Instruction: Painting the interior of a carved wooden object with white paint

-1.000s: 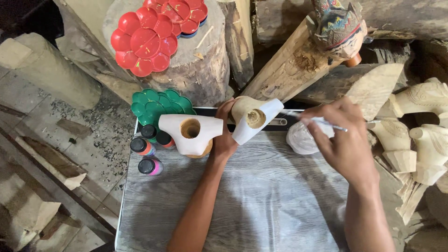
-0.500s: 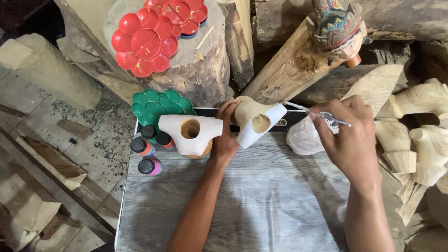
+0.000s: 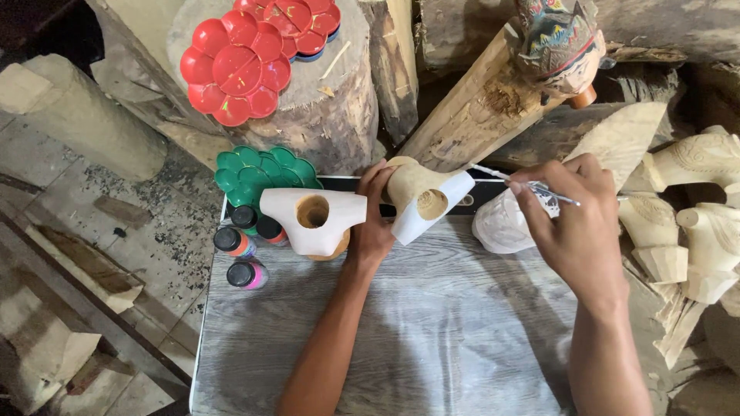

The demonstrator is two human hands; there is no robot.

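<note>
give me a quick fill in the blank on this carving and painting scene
1. The left hand holds a wooden carving with a round ____ in it.
2. The right hand holds a thin ____.
3. The palette on the stump is ____.

Missing words: hole; brush; red

By your left forearm, at the board's left edge, you've got small paint bottles [image 3: 248, 248] with black caps and bright multicoloured labels, huddled just below the green palette [image 3: 254, 173]. No signs or screens anywhere.
</note>
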